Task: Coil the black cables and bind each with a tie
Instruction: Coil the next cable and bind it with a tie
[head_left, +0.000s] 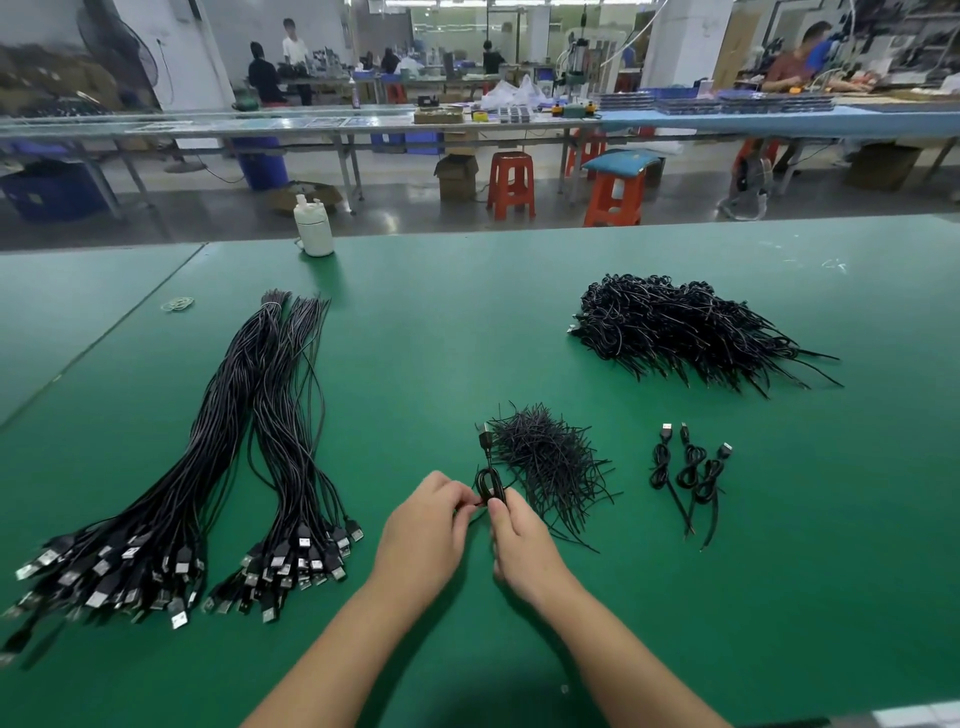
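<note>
Nearest the camera, two bare forearms reach in over the green table (467, 322); the left hand (423, 530) and right hand (522, 540) meet at a small coiled cable (488, 480), which stands up between their fingertips; the left thumb and forefinger are pinched together on the coil's lower left side, the right thumb and forefinger are clamped on its lower right side, and the cable's plug end rises above both hands; whether a tie is already round it cannot be told. Just beyond the right hand, touching the coil's far side, lies a loose heap of black ties (550, 462); to its right, well apart, three bound coils (688, 470) lie side by side, plugs pointing away. At the left, two long bundles of uncoiled cables (260, 441) run away from the camera, their USB plugs fanned at the near end. Farther off at the right sits a large pile of finished coils (680, 327); at the table's far edge stands a white bottle (313, 226), with a rubber band (177, 304) lying nearer to the left.
</note>
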